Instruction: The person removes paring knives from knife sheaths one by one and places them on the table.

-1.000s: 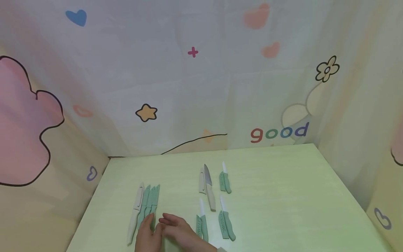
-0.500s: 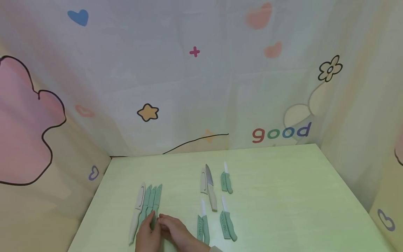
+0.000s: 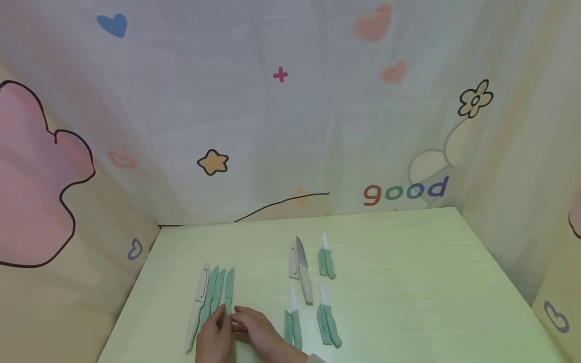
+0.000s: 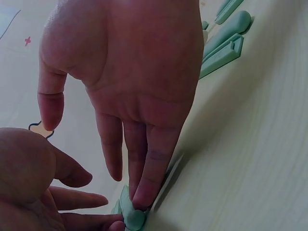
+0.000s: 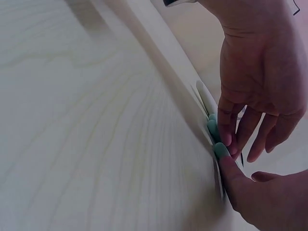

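Observation:
My left hand (image 3: 213,335) pinches the handle of the rightmost green sheathed knife (image 3: 229,285), low on the left of the table. Across from it, my right hand (image 3: 258,330) has its fingers stretched toward the same handle, and in the left wrist view two of its fingertips sit right at the rounded handle end (image 4: 134,219). A narrow gap parts this knife from two more green sheathed knives (image 3: 212,287), which lie close together. Leftmost in the row is a longer white sheathed knife (image 3: 197,307). My hands hide the lower handles.
Right of my hands lies a bare-bladed beige knife (image 3: 303,272) beside its sheath (image 3: 293,262). Around it are three small green knives with white blades, one far (image 3: 328,262), one near right (image 3: 330,322), one beside my right wrist (image 3: 296,327). A printed curtain (image 3: 272,126) borders the table.
The rightmost green knife has shifted right, away from its two neighbours, which it lay against before. My left hand has moved slightly right. The right hand stays close beside it.

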Demonstrator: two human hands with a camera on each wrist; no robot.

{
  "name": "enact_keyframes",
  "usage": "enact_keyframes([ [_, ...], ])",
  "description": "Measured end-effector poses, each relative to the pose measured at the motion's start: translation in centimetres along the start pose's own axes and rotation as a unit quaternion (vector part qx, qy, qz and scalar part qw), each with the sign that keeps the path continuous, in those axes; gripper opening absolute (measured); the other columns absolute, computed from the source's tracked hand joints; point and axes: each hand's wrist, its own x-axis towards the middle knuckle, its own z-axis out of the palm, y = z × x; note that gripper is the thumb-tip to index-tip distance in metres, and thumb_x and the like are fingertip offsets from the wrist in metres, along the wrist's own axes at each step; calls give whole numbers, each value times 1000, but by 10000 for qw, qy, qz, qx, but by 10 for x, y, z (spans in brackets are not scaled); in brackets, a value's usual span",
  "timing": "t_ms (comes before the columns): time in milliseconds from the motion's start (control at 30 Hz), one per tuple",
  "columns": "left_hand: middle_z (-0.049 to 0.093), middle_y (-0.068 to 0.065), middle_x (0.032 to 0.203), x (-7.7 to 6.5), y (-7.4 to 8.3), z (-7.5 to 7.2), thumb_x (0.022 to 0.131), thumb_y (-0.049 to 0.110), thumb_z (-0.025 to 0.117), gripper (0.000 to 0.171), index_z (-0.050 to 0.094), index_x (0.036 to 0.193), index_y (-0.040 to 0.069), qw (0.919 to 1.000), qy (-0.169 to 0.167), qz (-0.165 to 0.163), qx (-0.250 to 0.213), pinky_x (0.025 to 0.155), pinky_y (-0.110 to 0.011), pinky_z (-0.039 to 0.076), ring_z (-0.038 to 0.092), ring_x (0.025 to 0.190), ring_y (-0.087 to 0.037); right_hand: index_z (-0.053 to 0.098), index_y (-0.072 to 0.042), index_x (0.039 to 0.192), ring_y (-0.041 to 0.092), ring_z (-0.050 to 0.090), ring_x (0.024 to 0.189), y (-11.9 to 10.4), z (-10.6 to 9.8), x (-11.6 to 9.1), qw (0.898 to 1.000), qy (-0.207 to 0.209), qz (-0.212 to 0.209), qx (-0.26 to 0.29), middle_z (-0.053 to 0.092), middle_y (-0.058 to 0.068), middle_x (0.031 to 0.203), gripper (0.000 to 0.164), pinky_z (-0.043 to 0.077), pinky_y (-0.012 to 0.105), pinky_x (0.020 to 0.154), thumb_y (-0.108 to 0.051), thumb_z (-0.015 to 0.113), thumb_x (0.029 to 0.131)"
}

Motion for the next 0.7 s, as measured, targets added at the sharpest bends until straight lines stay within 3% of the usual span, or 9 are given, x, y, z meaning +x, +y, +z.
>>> enact_keyframes([
  [167,59,-27,124,2,0,3,96,14,50,43,50,133,-7,10000,18,-20,-88,87,-53,49,58,102,-32,42,11,138,24,63,96,-2,-3,1,9998,-19,121,-153,50,25,135,54,57,43,86,-22,50,96],
  [367,55,-26,129,6,0,6,96,13,50,43,50,135,-5,9996,-53,-261,-73,89,-53,48,56,104,-33,43,11,137,23,62,97,-1,-4,3,9998,55,64,-188,53,23,133,53,57,43,85,-21,51,95],
  [700,66,-19,113,8,-1,6,85,4,59,45,55,129,-4,9988,430,182,156,85,-51,50,57,99,-30,49,10,132,20,62,93,-1,-6,3,9994,212,115,-239,64,17,116,50,56,44,86,-21,53,93],
])
